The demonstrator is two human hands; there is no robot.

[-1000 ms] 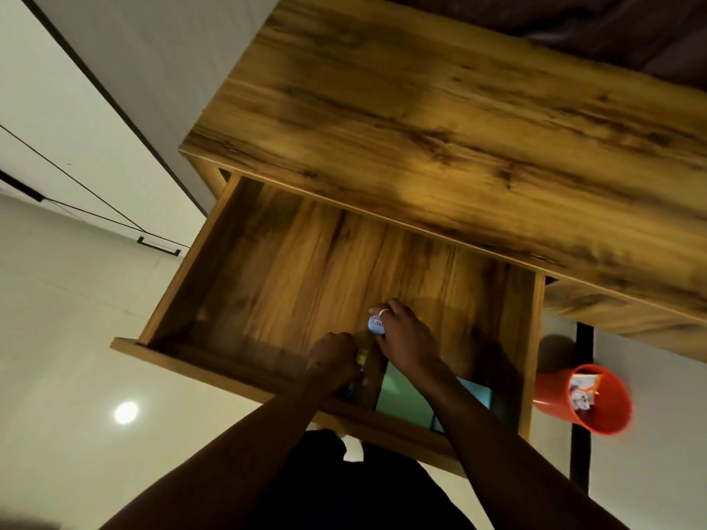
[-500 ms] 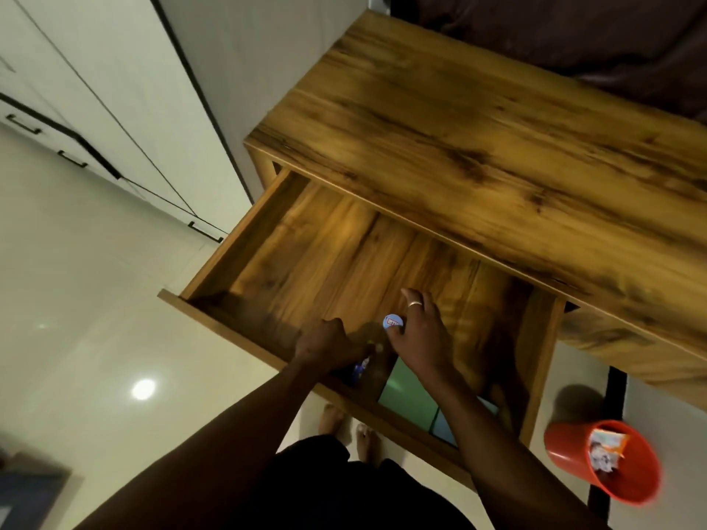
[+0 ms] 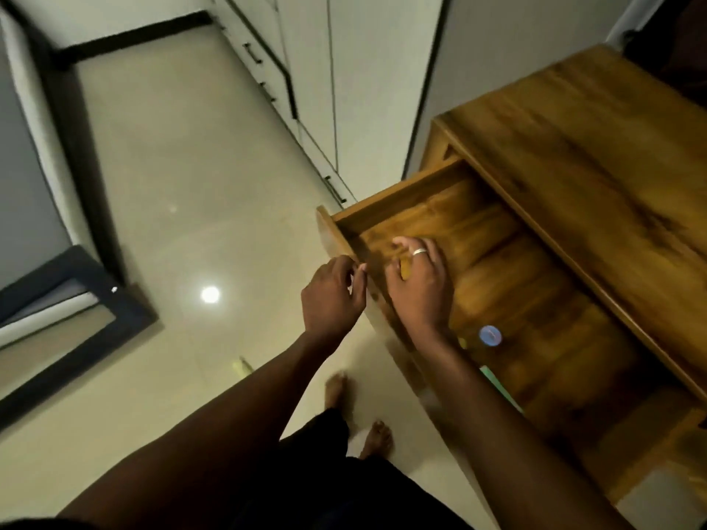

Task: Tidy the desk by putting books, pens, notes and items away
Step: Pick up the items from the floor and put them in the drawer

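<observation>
The wooden drawer [image 3: 543, 338] of the desk [image 3: 597, 154] stands pulled out. A small round blue item [image 3: 490, 335] lies on the drawer floor, with a green book edge [image 3: 499, 386] showing nearer me. My right hand [image 3: 421, 285], a ring on one finger, hovers over the drawer's left part with its fingers spread and nothing visibly in it. My left hand [image 3: 333, 296] is just outside the drawer front [image 3: 382, 330], its fingers curled towards the front's top edge. Blur hides whether it grips the edge.
Pale tiled floor [image 3: 183, 193] spreads to the left, with white cabinet doors [image 3: 306, 70] beyond and a dark-framed panel [image 3: 69, 300] leaning at far left. My bare feet [image 3: 377, 438] stand close to the drawer front.
My view has swung left and the red bin has left the frame. My right hand let go of the blue item and moved to the drawer's left part. My left hand came out to the drawer front.
</observation>
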